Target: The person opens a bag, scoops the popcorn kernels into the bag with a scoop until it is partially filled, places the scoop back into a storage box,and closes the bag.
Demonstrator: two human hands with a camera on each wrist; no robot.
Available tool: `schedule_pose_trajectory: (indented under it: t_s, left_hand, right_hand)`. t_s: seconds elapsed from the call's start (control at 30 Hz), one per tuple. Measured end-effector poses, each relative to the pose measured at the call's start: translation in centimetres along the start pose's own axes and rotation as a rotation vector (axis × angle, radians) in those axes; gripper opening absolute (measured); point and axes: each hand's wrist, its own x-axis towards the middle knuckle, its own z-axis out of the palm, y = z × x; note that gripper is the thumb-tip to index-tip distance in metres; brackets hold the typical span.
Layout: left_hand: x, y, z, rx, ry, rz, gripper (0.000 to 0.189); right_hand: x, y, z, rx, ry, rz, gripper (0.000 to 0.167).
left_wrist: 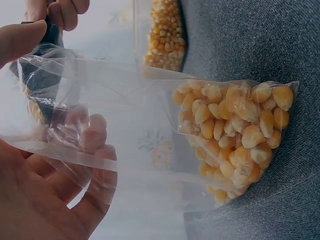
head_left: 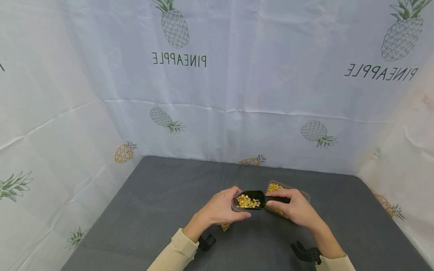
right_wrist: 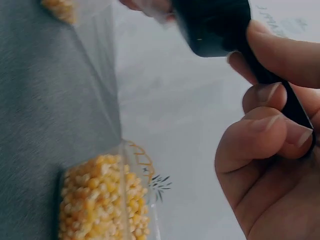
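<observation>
A black scoop (head_left: pixel 260 197) carries yellow corn kernels (head_left: pixel 246 201) at the mouth of a clear plastic bag (left_wrist: pixel 135 115). My left hand (head_left: pixel 222 206) holds the bag's mouth spread, thumb on one side and fingers curled on the other. The bag hangs down, its bottom filled with kernels (left_wrist: pixel 235 130) and touching the table in the left wrist view. My right hand (head_left: pixel 298 210) grips the scoop's handle (right_wrist: pixel 272 75) between thumb and curled fingers. The scoop's front end lies inside the bag's opening.
A clear container (head_left: pixel 306 195) of corn kernels stands on the dark grey table (head_left: pixel 162 203), behind and partly below my right hand. White curtains (head_left: pixel 217 86) printed with pineapples enclose the back and sides.
</observation>
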Motion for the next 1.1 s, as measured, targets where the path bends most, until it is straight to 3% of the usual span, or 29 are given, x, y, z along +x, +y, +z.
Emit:
schedule_pose_trajectory:
  t_s: [0.4, 0.73, 1.1]
  left_hand:
    - [0.02, -0.02, 0.00, -0.004, 0.002, -0.016, 0.067]
    - [0.04, -0.08, 0.00, -0.009, -0.005, 0.001, 0.066]
    - [0.19, -0.08, 0.17, -0.014, -0.005, -0.006, 0.065]
  right_hand:
    - [0.65, -0.12, -0.24, -0.159, 0.026, -0.056, 0.030]
    - [0.61, 0.28, -0.37, -0.139, 0.008, -0.086, 0.031]
    - [0.45, -0.33, -0.18, -0.216, 0.038, -0.075, 0.030]
